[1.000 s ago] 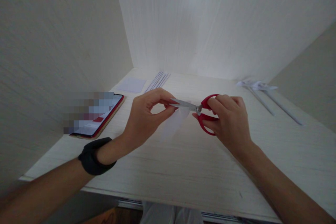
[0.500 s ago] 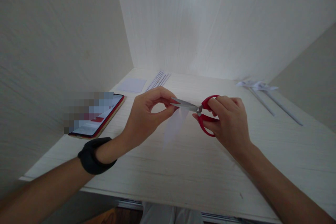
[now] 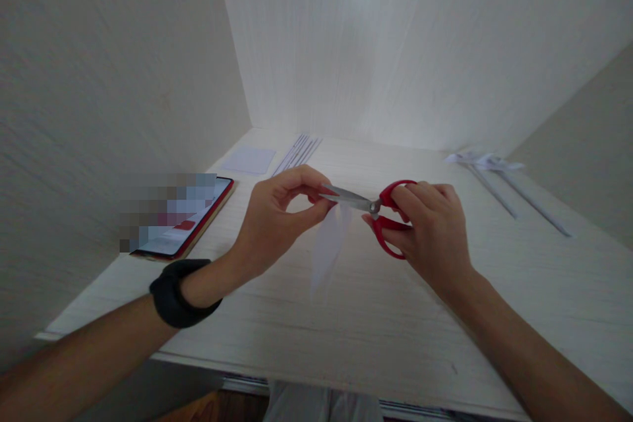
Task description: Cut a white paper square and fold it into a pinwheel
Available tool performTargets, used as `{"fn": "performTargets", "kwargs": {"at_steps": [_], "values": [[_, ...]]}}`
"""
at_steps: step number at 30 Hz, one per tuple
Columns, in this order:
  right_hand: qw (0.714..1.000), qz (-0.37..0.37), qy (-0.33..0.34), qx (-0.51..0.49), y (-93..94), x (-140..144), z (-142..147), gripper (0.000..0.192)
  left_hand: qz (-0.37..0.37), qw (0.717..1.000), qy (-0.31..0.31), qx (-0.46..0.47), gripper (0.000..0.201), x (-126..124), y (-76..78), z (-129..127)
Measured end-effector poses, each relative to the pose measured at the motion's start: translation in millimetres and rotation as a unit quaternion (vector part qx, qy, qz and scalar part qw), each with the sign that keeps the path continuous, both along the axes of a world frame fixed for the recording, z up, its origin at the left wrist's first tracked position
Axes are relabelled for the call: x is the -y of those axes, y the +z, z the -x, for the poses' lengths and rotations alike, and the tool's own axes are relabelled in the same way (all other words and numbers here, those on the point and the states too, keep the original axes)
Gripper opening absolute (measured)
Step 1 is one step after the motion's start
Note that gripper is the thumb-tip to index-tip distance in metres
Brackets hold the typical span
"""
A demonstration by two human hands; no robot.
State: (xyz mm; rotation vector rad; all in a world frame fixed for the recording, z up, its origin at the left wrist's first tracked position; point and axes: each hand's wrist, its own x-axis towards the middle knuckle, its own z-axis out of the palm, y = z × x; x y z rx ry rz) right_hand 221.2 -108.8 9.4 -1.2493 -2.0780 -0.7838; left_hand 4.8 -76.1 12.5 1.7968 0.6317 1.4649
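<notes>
Thumb and fingers of my left hand (image 3: 277, 214) pinch the top of a thin white piece of paper (image 3: 327, 244), which hangs down, blurred at its lower end. My right hand (image 3: 428, 227) is closed on the red handles of a pair of scissors (image 3: 351, 198). The scissors' blades point left and are slightly parted, their tips at my left fingertips. Just under the blades hangs the paper; whether its top edge lies between them I cannot tell. A black band (image 3: 185, 293) is around my left wrist.
A phone (image 3: 192, 227) in a red-edged case leans by the left wall. Behind my left hand lie a white square sheet (image 3: 250, 160) and several thin strips (image 3: 299, 151). At the back right are two grey-white sticks (image 3: 537, 203) with white paper shapes (image 3: 487, 160) at their ends.
The hanging paper has swung and dropped a little lower. Both hands and the scissors stay nearly where they were.
</notes>
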Motion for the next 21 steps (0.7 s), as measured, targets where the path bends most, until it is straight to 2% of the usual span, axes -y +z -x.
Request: {"fn": "performTargets", "kwargs": {"at_steps": [6,15,18,21], "values": [[1.0,0.018,0.003,0.014,-0.8,-1,-3,0.024,0.015,1.0,0.004,-0.009,0.013,3,0.8,1],[0.993,0.073,-0.015,-0.089,4.8,4,2,0.033,-0.056,0.997,0.019,-0.048,0.011,6,5.5,1],[0.984,0.122,-0.061,-0.117,2.7,-1,1,0.032,-0.084,0.995,0.022,-0.053,0.012,8,6.7,1],[0.96,0.207,-0.129,-0.136,-3.3,-10,-4,0.027,-0.125,0.99,0.023,-0.059,0.013,9,7.9,1]]}}
